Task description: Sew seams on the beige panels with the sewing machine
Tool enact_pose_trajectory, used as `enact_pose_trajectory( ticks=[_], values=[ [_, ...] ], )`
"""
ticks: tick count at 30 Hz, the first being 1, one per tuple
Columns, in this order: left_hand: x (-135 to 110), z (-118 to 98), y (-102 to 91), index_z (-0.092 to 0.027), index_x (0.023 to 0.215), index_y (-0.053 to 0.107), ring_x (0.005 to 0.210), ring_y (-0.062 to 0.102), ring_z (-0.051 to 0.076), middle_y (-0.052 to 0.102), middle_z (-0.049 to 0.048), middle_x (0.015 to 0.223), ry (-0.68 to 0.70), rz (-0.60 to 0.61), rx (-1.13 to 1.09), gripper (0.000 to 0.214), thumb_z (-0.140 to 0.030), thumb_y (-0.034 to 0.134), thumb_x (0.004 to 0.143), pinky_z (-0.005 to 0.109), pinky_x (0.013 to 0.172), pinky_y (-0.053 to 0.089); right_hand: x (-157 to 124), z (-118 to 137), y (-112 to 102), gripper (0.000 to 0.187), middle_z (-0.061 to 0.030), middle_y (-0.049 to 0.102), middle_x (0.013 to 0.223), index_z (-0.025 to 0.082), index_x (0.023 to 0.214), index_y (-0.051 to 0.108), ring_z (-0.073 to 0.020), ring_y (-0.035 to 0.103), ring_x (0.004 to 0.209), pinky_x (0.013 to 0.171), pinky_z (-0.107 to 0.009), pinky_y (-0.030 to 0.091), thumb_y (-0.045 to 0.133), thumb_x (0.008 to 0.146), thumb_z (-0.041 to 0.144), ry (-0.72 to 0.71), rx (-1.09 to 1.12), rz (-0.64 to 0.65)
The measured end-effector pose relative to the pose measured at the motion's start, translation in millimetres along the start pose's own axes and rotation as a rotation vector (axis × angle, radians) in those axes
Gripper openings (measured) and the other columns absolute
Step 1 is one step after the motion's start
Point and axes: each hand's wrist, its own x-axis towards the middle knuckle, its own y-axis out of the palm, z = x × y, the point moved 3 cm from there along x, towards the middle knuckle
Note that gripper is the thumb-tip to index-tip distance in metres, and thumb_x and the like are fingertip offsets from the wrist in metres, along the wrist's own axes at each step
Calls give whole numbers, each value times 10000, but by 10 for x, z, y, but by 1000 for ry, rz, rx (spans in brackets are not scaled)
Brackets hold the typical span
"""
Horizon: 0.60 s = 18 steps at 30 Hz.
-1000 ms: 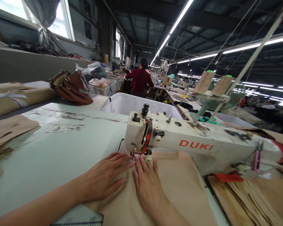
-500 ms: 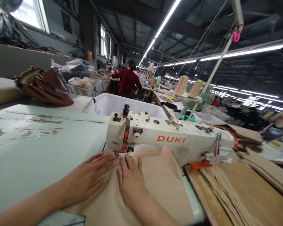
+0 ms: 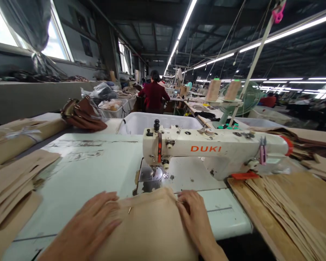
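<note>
A beige fabric panel (image 3: 149, 228) lies in front of the sewing machine (image 3: 206, 148), apart from its needle, its far edge slightly raised. A small metal piece, like a zipper pull, shows near that edge. My left hand (image 3: 89, 221) holds the panel's left side, fingers together and thumb over the cloth. At the far right corner, my right hand (image 3: 194, 217) pinches the cloth with bent fingers. The needle plate (image 3: 153, 175) is uncovered beneath the presser foot.
Cut beige pieces (image 3: 19, 181) lie on the left. On the right, a wooden board (image 3: 301, 195) carries stacked strips (image 3: 282, 214). Pink-handled snips (image 3: 263, 154) hang on the machine. Behind it are a white bin (image 3: 136, 117), thread cones (image 3: 213, 90) and a person in dark red (image 3: 155, 96).
Both hands have drawn the fabric out from under the presser foot, toward me. My hands have moved apart to its two sides. The view has turned left.
</note>
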Motion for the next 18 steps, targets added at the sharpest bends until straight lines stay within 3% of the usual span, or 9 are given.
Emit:
enact_pose_trajectory(
  ticks=[2,4,7,9,13,16,18],
  values=[
    [253,-265,92,-300,1361,509,1242,562,297,570,65,1381,-95,5,-23,467,-472,580,933,475,1063,482,-21,170,61,155,-62,666,1010,222,881,619,-238,605,1006,916,-391,469,499,957,287,25,234,73],
    [466,-503,174,-268,1389,481,1227,570,305,583,94,1361,-146,3,-98,545,-471,630,906,475,1033,506,-39,317,34,160,-61,670,1066,220,900,615,-217,621,1022,900,-339,477,517,968,328,32,444,113],
    [627,-735,195,-260,1109,644,961,689,259,718,41,1058,-194,53,-286,269,-422,652,896,391,860,593,-97,450,-106,187,-56,672,1103,211,868,617,-197,633,1034,897,-292,471,559,965,360,-1,615,187],
    [629,-846,126,-253,921,656,772,695,208,716,3,863,-174,42,-404,149,-400,639,911,303,712,597,-157,504,-209,187,-44,684,1067,208,860,627,-182,646,996,882,-276,470,576,965,355,-18,648,268],
    [473,-1065,-56,-239,902,609,716,655,156,669,9,801,61,-67,-444,147,-229,497,996,233,644,543,-228,599,-388,244,-39,705,968,201,864,651,-182,659,942,856,-276,482,636,931,436,1,729,424],
    [305,-1208,-139,-221,1033,594,791,648,163,678,48,878,271,-123,-313,218,-126,399,1011,263,731,545,-213,661,-488,456,-70,707,948,199,1010,658,-181,673,834,774,-300,525,429,991,592,75,816,421],
    [218,-1283,-182,-182,1089,611,884,659,179,698,77,938,407,-172,-186,257,-130,366,1029,298,846,542,-231,717,-506,492,-83,689,1051,218,1152,650,-185,668,878,807,-322,534,384,1002,604,82,712,449]
  ],
)
